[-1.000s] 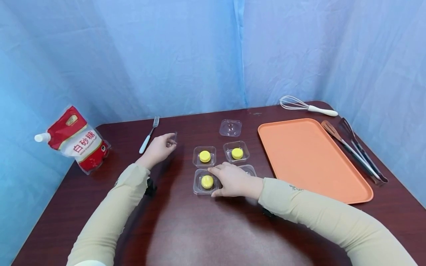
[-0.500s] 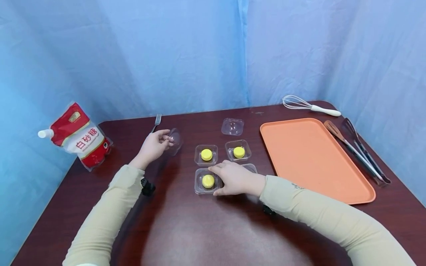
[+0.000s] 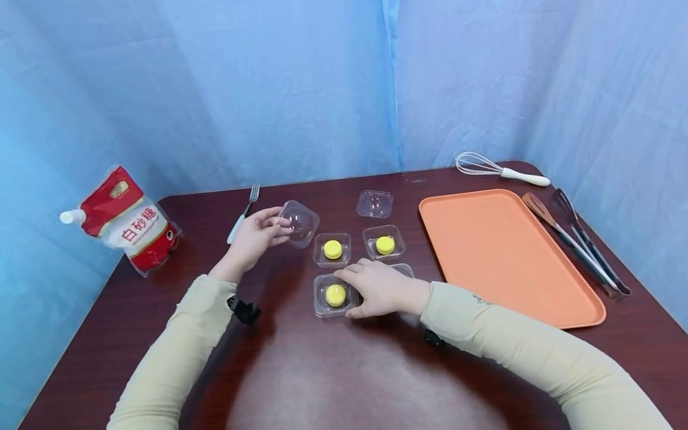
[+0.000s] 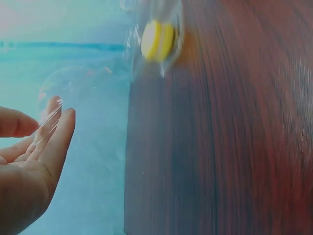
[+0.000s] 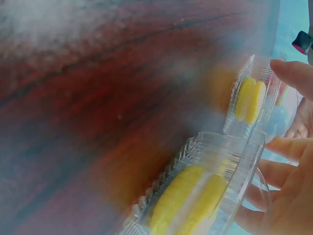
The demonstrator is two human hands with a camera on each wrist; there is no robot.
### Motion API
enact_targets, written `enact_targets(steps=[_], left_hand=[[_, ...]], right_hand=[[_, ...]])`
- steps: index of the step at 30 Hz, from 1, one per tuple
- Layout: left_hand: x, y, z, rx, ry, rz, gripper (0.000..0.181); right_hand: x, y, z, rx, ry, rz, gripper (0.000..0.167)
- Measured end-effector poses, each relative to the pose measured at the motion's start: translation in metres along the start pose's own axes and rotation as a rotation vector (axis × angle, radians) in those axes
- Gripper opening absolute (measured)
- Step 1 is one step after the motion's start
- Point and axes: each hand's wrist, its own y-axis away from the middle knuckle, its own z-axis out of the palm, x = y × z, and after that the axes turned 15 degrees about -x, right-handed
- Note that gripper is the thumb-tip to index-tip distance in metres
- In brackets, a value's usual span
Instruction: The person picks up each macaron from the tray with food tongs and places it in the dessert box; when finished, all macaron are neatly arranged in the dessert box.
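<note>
Between its thumb and fingers, my left hand [image 3: 255, 239] holds a clear domed plastic lid [image 3: 301, 226], tilted and raised above the table. It also appears, faintly, as a transparent lid [image 4: 68, 85] in the left wrist view. My right hand [image 3: 381, 289] spans the right side of the front left clear box [image 3: 321, 307], thumb and forefinger at its corners. A yellow macaron [image 3: 335, 295] lies in that box. Behind it stand two more open clear boxes, each with a yellow macaron [image 3: 332, 249]. A fourth box [image 5: 200, 139], also with a macaron, is mostly hidden under my right hand in the head view.
Another clear lid [image 3: 375, 204] lies behind the boxes. An orange tray [image 3: 505, 257] stands right, with a whisk [image 3: 500, 173], a spatula [image 3: 537, 209] and tongs [image 3: 596, 257] around it. At left are a fork [image 3: 244, 212] and a sugar pouch [image 3: 131, 221].
My left hand has turned the clear lid face-on and carried it rightward, closer to the boxes. My right hand has stayed at the front left box.
</note>
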Motion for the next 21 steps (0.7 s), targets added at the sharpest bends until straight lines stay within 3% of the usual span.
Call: enact_targets(steps=[12,21], left_hand=[[0.006,0.008,0.026,0.007,0.127,0.055,0.052],[0.011,0.017,0.040,-0.046,0.178,0.139,0.052]], right_hand=[[0.001,0.003,-0.002,-0.010,0.022,-0.035,0.079],[0.005,0.004,-0.002,0.019,0.027,-0.039,0.081]])
